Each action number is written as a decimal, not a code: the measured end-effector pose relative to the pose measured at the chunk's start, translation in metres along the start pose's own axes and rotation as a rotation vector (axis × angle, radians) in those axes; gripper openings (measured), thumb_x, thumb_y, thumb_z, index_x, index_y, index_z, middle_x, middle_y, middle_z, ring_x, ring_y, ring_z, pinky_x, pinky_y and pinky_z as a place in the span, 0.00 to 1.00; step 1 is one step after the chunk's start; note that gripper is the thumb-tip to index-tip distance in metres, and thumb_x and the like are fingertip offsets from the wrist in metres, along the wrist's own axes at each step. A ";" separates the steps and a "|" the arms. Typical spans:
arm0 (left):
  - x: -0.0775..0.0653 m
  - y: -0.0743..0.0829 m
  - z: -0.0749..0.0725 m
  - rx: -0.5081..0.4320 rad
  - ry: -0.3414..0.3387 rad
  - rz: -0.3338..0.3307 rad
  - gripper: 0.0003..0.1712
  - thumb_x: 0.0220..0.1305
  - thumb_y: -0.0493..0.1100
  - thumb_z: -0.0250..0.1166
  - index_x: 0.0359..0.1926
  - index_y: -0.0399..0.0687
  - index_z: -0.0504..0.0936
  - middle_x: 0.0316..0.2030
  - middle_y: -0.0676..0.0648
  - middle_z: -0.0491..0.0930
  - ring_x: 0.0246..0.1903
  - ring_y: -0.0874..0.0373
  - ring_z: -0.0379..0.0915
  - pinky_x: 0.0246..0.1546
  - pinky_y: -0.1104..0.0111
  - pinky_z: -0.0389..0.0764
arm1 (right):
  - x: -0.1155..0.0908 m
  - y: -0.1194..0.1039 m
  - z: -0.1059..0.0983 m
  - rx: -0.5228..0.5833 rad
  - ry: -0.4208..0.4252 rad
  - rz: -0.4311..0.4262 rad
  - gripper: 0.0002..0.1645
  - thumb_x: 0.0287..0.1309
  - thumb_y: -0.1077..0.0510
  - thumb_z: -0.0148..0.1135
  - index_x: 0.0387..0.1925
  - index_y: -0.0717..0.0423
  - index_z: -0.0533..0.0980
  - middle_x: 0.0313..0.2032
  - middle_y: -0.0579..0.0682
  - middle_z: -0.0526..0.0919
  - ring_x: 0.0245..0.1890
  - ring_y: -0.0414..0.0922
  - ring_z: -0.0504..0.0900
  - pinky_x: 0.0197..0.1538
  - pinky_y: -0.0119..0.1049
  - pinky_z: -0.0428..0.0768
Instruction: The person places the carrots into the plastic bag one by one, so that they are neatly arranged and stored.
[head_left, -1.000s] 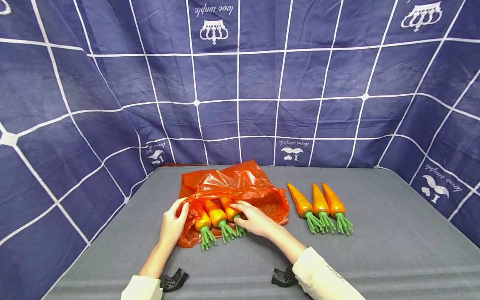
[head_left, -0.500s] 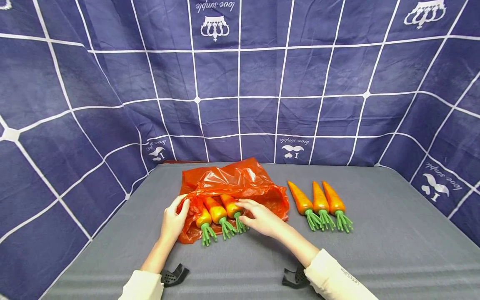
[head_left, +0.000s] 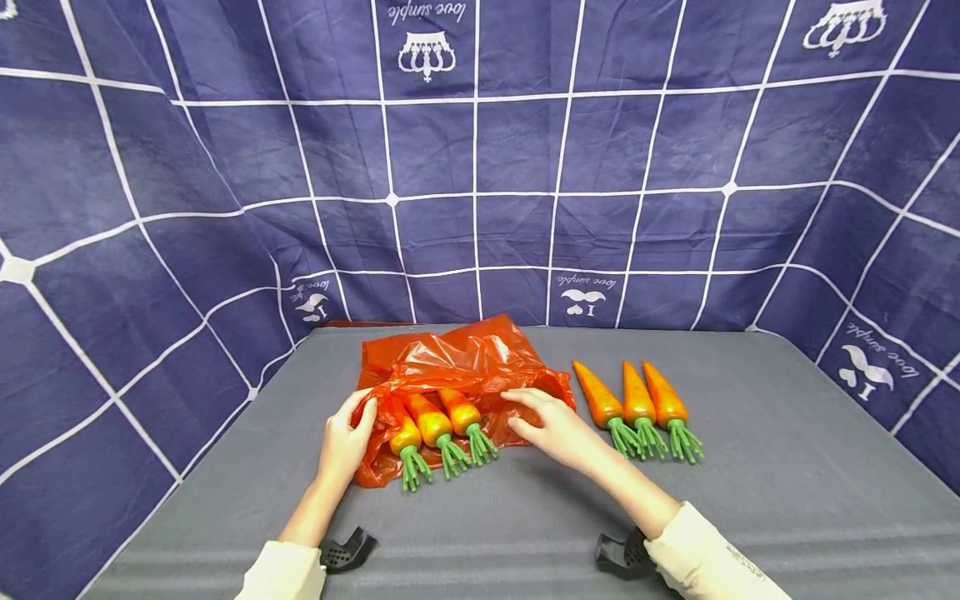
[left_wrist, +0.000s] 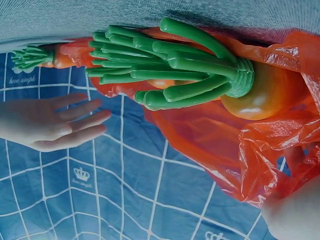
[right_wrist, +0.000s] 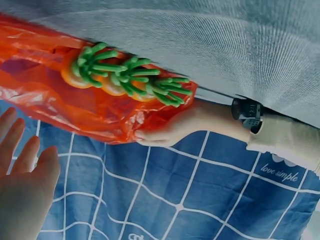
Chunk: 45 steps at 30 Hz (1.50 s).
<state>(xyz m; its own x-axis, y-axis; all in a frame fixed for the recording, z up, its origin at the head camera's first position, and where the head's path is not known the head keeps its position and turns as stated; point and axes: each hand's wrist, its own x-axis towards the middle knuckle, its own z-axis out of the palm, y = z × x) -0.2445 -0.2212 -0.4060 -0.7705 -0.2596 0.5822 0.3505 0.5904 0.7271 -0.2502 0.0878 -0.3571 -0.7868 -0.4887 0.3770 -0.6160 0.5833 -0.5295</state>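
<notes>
A translucent red plastic bag (head_left: 457, 358) lies on the grey table with its mouth towards me. Three glossy toy carrots, the middle one (head_left: 432, 427) among them, sit partly inside its left half, green tops sticking out. At the left edge of the mouth, my left hand (head_left: 345, 437) pinches the film between thumb and fingers; part of those fingers is hidden behind the plastic in the left wrist view. My right hand (head_left: 555, 429) holds nothing, fingers spread and relaxed, in front of the bag's right side. The right wrist view shows the same loose right-hand fingers (right_wrist: 22, 150).
Right of the bag, three more carrots (head_left: 640, 404) lie side by side, tops towards me. A blue curtain (head_left: 517, 233) with white grid lines stands behind and on both sides of the table (head_left: 757, 467). Black wrist mounts (head_left: 348, 550) hang below the forearms.
My right hand has let go of the rightmost carrot in the bag and moved right, away from it. My left hand keeps its hold on the bag's edge.
</notes>
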 end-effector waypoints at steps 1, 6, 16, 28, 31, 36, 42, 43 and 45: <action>0.000 0.000 0.000 -0.001 -0.001 0.003 0.10 0.61 0.41 0.57 0.42 0.45 0.80 0.38 0.43 0.83 0.34 0.82 0.67 0.39 0.88 0.64 | -0.001 0.001 -0.003 -0.003 0.005 0.009 0.22 0.56 0.54 0.57 0.54 0.52 0.72 0.53 0.51 0.75 0.56 0.48 0.72 0.57 0.46 0.69; 0.001 0.000 -0.001 -0.007 0.006 0.004 0.10 0.61 0.40 0.57 0.43 0.44 0.80 0.37 0.42 0.83 0.34 0.82 0.67 0.39 0.89 0.65 | -0.008 0.002 -0.016 -0.034 0.029 0.025 0.22 0.56 0.53 0.57 0.54 0.50 0.72 0.54 0.50 0.75 0.57 0.47 0.71 0.58 0.46 0.68; 0.000 0.002 -0.001 0.023 0.012 0.005 0.11 0.60 0.41 0.58 0.42 0.45 0.80 0.38 0.43 0.83 0.35 0.77 0.70 0.39 0.88 0.64 | -0.029 0.008 -0.042 -0.067 0.063 0.029 0.23 0.56 0.52 0.58 0.55 0.47 0.71 0.57 0.51 0.73 0.59 0.49 0.69 0.58 0.49 0.67; -0.001 0.001 -0.001 0.021 0.010 0.001 0.11 0.60 0.41 0.58 0.43 0.45 0.80 0.38 0.42 0.83 0.35 0.78 0.69 0.39 0.90 0.64 | -0.054 0.019 -0.073 -0.135 0.113 0.064 0.24 0.56 0.50 0.58 0.56 0.48 0.71 0.57 0.50 0.72 0.58 0.49 0.70 0.56 0.50 0.68; 0.000 0.002 -0.001 0.028 0.004 -0.004 0.11 0.61 0.42 0.57 0.43 0.46 0.80 0.38 0.43 0.83 0.35 0.75 0.71 0.39 0.90 0.64 | -0.059 0.021 -0.080 -0.153 0.130 0.082 0.25 0.56 0.49 0.58 0.56 0.47 0.70 0.58 0.50 0.72 0.59 0.49 0.68 0.55 0.48 0.69; 0.001 0.002 0.000 0.025 0.009 0.000 0.11 0.60 0.41 0.58 0.43 0.46 0.80 0.37 0.43 0.83 0.34 0.76 0.71 0.38 0.89 0.65 | -0.065 0.027 -0.089 -0.157 0.174 0.090 0.25 0.56 0.53 0.59 0.56 0.49 0.70 0.57 0.52 0.73 0.60 0.53 0.67 0.52 0.49 0.72; 0.000 0.000 0.001 0.008 0.014 0.010 0.10 0.60 0.40 0.58 0.42 0.45 0.80 0.37 0.42 0.83 0.33 0.83 0.67 0.37 0.88 0.65 | -0.068 0.041 -0.101 -0.157 0.232 0.105 0.24 0.55 0.55 0.59 0.55 0.54 0.71 0.56 0.57 0.72 0.58 0.58 0.66 0.56 0.55 0.63; 0.000 0.000 0.001 0.006 0.015 0.011 0.10 0.60 0.40 0.58 0.42 0.45 0.80 0.37 0.42 0.83 0.33 0.84 0.67 0.37 0.88 0.65 | -0.068 0.045 -0.103 -0.169 0.244 0.098 0.24 0.55 0.55 0.59 0.55 0.55 0.71 0.56 0.57 0.72 0.58 0.58 0.67 0.55 0.55 0.63; 0.000 0.000 0.001 0.003 0.018 0.012 0.10 0.60 0.40 0.58 0.42 0.45 0.80 0.37 0.42 0.83 0.33 0.84 0.66 0.37 0.89 0.65 | -0.068 0.053 -0.104 -0.183 0.263 0.091 0.24 0.55 0.57 0.59 0.54 0.57 0.70 0.55 0.58 0.72 0.56 0.58 0.68 0.54 0.55 0.64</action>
<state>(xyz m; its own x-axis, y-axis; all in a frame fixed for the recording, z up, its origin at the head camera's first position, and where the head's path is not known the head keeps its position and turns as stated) -0.2451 -0.2206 -0.4067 -0.7565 -0.2658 0.5975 0.3581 0.5962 0.7186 -0.2328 0.2197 -0.3314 -0.8073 -0.2591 0.5301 -0.5207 0.7356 -0.4334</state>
